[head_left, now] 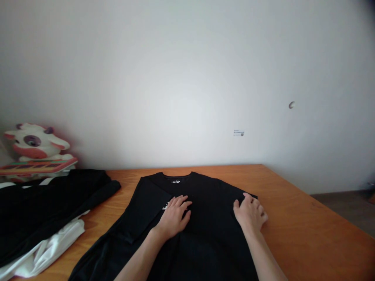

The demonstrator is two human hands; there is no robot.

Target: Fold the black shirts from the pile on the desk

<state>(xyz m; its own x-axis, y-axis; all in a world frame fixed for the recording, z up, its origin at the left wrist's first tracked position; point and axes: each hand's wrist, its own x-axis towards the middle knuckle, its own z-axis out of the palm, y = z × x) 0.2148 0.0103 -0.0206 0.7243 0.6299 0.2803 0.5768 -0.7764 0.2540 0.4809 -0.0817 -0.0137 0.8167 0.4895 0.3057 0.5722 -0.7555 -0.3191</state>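
A black T-shirt (205,218) lies spread on the wooden table, its neckline toward the wall. Its left sleeve (149,203) is folded inward over the body, partly covering a white print on the chest. My left hand (175,214) rests flat on the shirt's chest beside that folded sleeve, fingers stretched out and slightly apart. At the right sleeve, my right hand (251,210) has its fingers curled around the cloth near the hem. The hand hides part of the sleeve edge, and the lower shirt runs out of view.
Dark clothing (52,207) is heaped at the left, with a white garment (52,249) under it. Behind it stands a cow-shaped toy keyboard (38,148). The wooden table (304,230) meets a pale wall (181,86), which bears a small label (238,133).
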